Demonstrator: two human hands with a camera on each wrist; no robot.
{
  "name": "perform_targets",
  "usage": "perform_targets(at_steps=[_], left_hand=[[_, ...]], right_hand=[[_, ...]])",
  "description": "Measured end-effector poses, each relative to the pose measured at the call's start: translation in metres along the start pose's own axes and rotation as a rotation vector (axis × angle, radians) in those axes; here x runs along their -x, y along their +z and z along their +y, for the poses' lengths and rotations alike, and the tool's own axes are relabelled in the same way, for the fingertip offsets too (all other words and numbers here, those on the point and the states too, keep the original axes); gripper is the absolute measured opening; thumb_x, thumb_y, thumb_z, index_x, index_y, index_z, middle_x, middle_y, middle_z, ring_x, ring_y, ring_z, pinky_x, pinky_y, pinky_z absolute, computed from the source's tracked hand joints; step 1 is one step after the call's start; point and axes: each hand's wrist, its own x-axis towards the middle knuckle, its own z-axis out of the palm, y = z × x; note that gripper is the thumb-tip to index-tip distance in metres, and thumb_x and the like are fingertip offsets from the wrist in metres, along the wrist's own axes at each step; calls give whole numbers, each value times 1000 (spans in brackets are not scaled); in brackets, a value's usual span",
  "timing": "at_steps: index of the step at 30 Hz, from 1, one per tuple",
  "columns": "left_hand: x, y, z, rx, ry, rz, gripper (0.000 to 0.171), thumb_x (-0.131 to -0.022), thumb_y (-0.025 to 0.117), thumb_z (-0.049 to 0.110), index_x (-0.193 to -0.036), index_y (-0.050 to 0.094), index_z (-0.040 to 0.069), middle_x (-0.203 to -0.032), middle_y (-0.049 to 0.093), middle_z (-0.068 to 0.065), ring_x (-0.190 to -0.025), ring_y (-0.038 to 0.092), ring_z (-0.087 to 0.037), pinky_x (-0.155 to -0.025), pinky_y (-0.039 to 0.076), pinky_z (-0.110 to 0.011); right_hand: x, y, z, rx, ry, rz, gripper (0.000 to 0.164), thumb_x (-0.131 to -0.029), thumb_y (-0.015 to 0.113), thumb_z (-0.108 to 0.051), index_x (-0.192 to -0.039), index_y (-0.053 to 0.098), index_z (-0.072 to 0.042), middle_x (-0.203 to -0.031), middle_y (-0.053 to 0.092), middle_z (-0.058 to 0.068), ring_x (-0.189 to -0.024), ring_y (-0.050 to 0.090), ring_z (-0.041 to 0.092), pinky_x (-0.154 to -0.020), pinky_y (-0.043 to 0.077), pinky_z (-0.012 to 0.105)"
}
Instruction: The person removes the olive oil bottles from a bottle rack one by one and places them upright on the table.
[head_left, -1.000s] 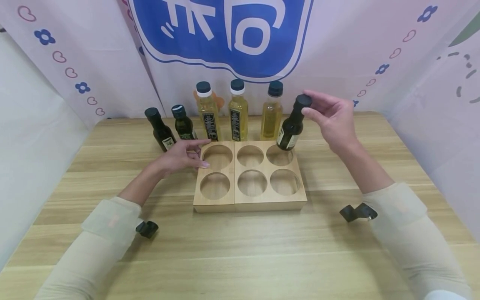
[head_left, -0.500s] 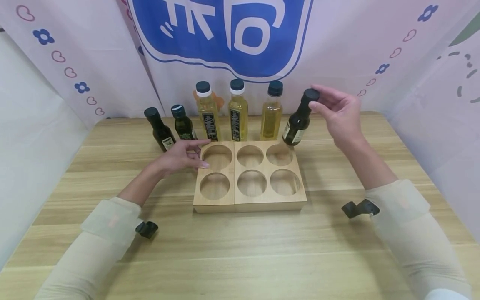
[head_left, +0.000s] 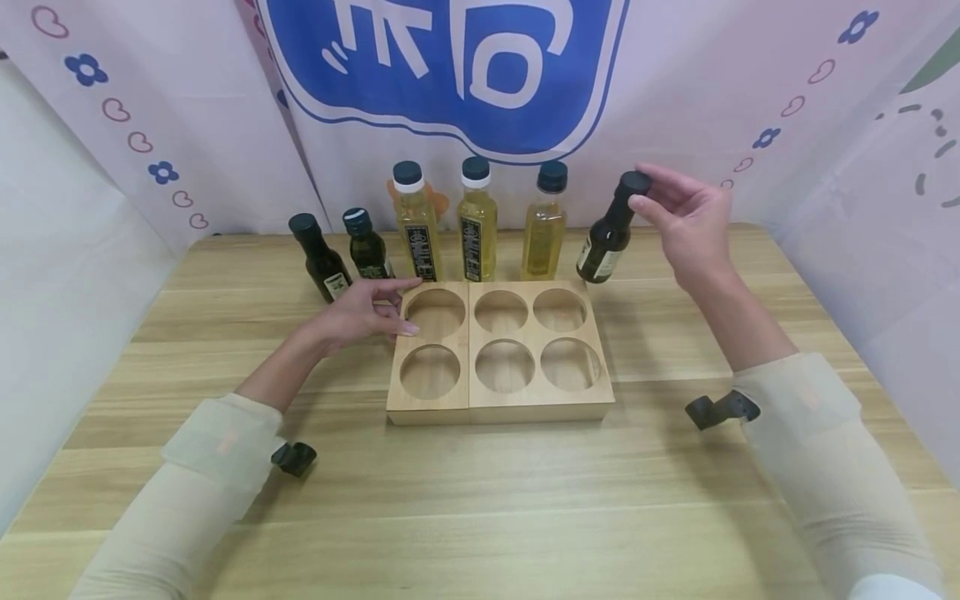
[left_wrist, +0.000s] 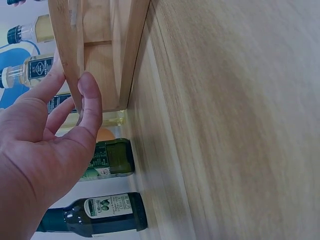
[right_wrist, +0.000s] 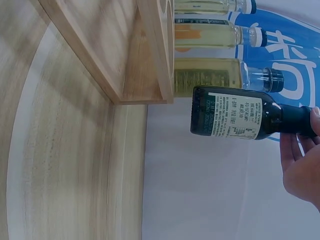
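Observation:
My right hand (head_left: 688,229) pinches a dark glass bottle (head_left: 609,237) by its black-capped neck. The bottle leans slightly, its base off the table at the rack's back right; its white back label faces the right wrist camera. At the other side my left hand (head_left: 358,317) grips the left edge of a wooden bottle rack (head_left: 540,412), thumb and fingers on either side of its top board (left_wrist: 64,55). Round holes run in two rows across the rack, and no bottle stands in them.
Behind the rack stand three clear bottles of yellow oil (head_left: 543,237) with dark caps. To the left are a short dark green bottle (head_left: 367,250) and a taller dark bottle (head_left: 322,262). A printed curtain (head_left: 660,100) hangs at the table's (head_left: 480,517) back edge.
My right hand has carried the dark bottle from over the rack's back right hole to the right and backward. The left hand and the rack have stayed in place.

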Motion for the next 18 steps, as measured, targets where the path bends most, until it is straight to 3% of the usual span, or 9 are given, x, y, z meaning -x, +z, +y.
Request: perform_targets(at_steps=[18], left_hand=[[-1,-1,-2,-8,-4,2,78,-91,78,-2,-159,40,6,-103,55,-12,-70,58,-9,-71,61,-29]], right_hand=[[-13,-7,9,67,56,42,37,-86,74,16,-119,75,-1,-110,78,8,-99,75,14,-95,58,23]])
